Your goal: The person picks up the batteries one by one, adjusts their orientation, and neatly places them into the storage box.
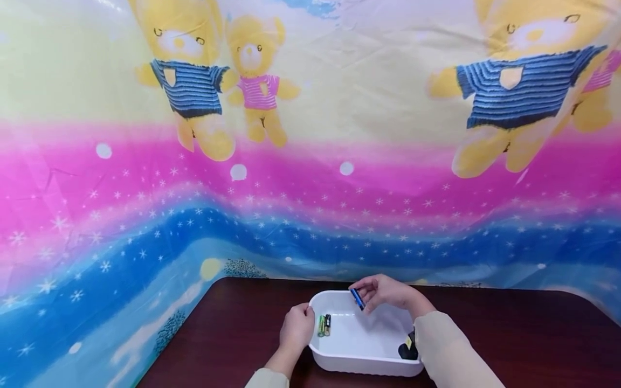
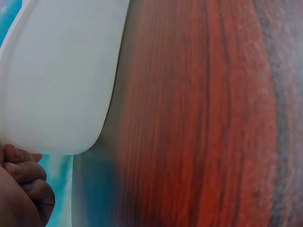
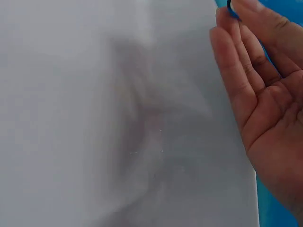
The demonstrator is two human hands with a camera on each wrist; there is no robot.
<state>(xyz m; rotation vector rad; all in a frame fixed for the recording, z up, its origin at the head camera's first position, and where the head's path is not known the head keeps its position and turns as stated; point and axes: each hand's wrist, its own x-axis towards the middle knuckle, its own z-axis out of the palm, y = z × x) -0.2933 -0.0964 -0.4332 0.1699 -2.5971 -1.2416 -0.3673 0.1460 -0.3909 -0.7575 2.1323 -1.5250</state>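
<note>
A white plastic tray [image 1: 366, 340] sits on the table. My left hand [image 1: 297, 326] grips its left rim; in the left wrist view the curled fingers [image 2: 33, 189] lie against the tray's outer wall [image 2: 61, 94]. Over the tray's far side, my right hand [image 1: 388, 293] pinches a blue cylindrical battery [image 1: 357, 299], tilted, between thumb and fingers. Only the battery's end shows at the top of the right wrist view. Inside the tray at the left, a green battery [image 1: 321, 326] and a black-and-gold battery [image 1: 328, 325] lie side by side.
A black object with a yellow patch [image 1: 408, 347] is in the tray's near right corner, partly hidden by my right sleeve [image 1: 448, 345]. The dark wood table [image 1: 228, 334] extends to both sides. Behind it hangs a printed bear curtain [image 1: 310, 194].
</note>
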